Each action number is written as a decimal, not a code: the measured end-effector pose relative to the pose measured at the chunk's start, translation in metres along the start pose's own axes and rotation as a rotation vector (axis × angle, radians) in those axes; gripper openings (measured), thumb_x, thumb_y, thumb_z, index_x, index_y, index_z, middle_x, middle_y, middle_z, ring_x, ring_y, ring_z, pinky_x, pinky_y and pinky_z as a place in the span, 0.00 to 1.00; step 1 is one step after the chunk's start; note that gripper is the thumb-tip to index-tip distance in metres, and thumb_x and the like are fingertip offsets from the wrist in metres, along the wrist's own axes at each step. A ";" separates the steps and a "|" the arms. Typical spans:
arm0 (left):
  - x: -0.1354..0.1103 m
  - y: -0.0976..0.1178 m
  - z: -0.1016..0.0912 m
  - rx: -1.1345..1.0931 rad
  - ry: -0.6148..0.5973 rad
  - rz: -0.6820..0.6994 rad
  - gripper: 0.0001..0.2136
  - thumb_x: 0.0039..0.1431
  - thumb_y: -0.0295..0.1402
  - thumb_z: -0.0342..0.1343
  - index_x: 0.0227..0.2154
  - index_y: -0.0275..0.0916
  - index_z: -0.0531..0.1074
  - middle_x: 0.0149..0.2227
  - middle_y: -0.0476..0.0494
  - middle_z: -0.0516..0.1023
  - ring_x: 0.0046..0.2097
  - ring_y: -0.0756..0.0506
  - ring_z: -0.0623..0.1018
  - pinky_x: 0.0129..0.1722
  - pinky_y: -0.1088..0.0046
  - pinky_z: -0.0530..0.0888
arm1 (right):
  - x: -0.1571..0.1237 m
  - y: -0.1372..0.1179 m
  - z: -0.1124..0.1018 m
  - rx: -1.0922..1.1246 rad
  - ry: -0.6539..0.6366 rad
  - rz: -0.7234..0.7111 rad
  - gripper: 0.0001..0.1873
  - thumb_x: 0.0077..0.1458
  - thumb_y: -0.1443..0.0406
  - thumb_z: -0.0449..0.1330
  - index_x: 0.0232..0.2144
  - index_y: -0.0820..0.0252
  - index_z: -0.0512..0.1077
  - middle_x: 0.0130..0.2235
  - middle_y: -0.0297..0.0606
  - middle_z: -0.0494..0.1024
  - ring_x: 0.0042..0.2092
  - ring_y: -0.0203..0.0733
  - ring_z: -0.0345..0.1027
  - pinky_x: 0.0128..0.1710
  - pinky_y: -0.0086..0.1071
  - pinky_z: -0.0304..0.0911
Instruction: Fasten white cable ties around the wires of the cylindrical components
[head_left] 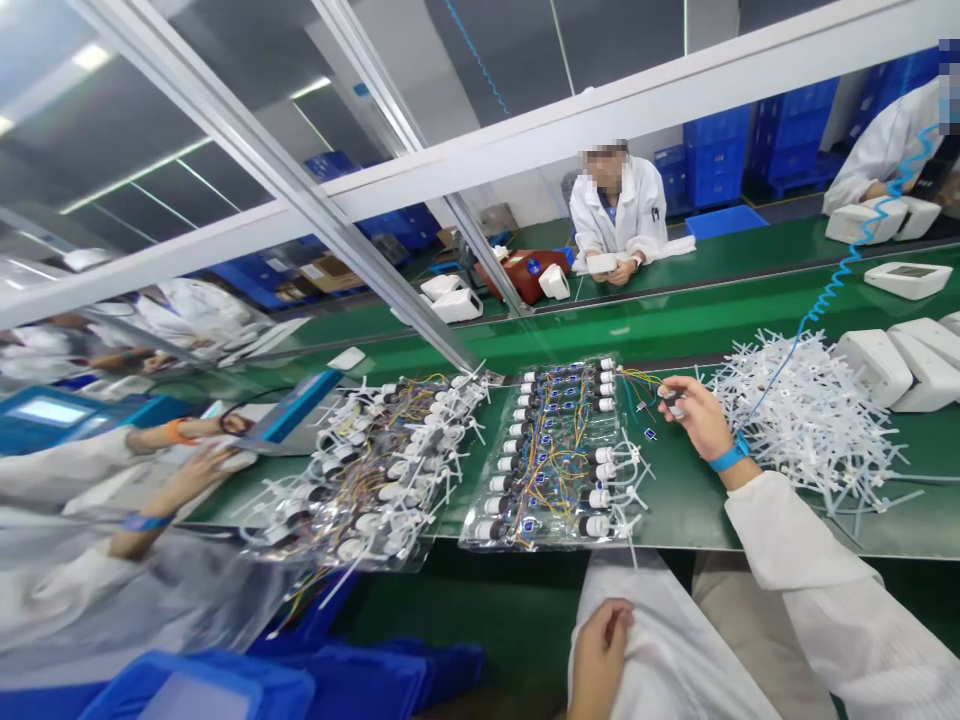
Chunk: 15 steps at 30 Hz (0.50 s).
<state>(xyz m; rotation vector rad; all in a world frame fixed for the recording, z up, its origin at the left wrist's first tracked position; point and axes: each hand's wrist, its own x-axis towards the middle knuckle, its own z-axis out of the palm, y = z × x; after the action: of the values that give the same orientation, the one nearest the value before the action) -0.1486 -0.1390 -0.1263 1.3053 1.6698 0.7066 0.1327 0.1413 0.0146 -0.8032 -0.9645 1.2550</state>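
My right hand (694, 412) is out over the green bench, fingers pinched on a small grey-and-white cylindrical part (670, 400) with coloured wires trailing from it. Just left of it lies a clear plastic tray (551, 455) with rows of the same wired parts. My left hand (604, 645) rests low on my lap against the white coat, fingers curled on the cloth. A second clear tray (375, 470) piled with wired parts and white tubing sits further left.
A heap of white plastic tube fittings (810, 420) lies right of my hand, with white housings (900, 360) behind it and a blue coiled hose (847, 265). A co-worker's arms (150, 470) work at the left. Another person (619, 215) sits across the conveyor. Blue bins (247, 680) stand below.
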 end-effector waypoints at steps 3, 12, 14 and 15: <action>0.006 0.010 0.000 0.037 0.005 -0.009 0.27 0.64 0.62 0.55 0.37 0.42 0.82 0.32 0.41 0.82 0.35 0.37 0.80 0.40 0.60 0.77 | -0.002 -0.012 -0.001 0.261 -0.066 0.052 0.21 0.48 0.64 0.67 0.47 0.54 0.82 0.41 0.37 0.80 0.33 0.40 0.72 0.28 0.33 0.63; -0.001 0.087 -0.030 -0.064 -0.552 0.016 0.24 0.65 0.59 0.63 0.47 0.45 0.84 0.49 0.40 0.87 0.49 0.36 0.83 0.52 0.61 0.79 | -0.003 -0.008 -0.008 0.321 -0.182 0.102 0.15 0.49 0.61 0.76 0.40 0.60 0.88 0.27 0.36 0.76 0.28 0.37 0.63 0.27 0.34 0.54; -0.007 0.138 -0.052 0.042 -0.731 0.114 0.21 0.65 0.53 0.67 0.55 0.48 0.84 0.56 0.41 0.86 0.55 0.36 0.83 0.60 0.60 0.77 | -0.003 -0.007 -0.012 0.347 -0.206 0.075 0.11 0.49 0.62 0.76 0.36 0.59 0.88 0.27 0.37 0.77 0.29 0.39 0.65 0.29 0.35 0.57; -0.008 0.165 -0.065 0.067 -0.762 0.222 0.21 0.66 0.51 0.68 0.56 0.49 0.84 0.57 0.41 0.86 0.57 0.36 0.83 0.63 0.60 0.75 | -0.003 -0.007 -0.013 0.357 -0.209 0.063 0.09 0.48 0.63 0.75 0.34 0.59 0.87 0.27 0.38 0.77 0.30 0.40 0.66 0.30 0.35 0.58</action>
<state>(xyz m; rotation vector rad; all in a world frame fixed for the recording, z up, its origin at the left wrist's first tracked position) -0.1302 -0.0943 0.0447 1.5648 0.9461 0.2148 0.1470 0.1375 0.0151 -0.4318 -0.8504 1.5347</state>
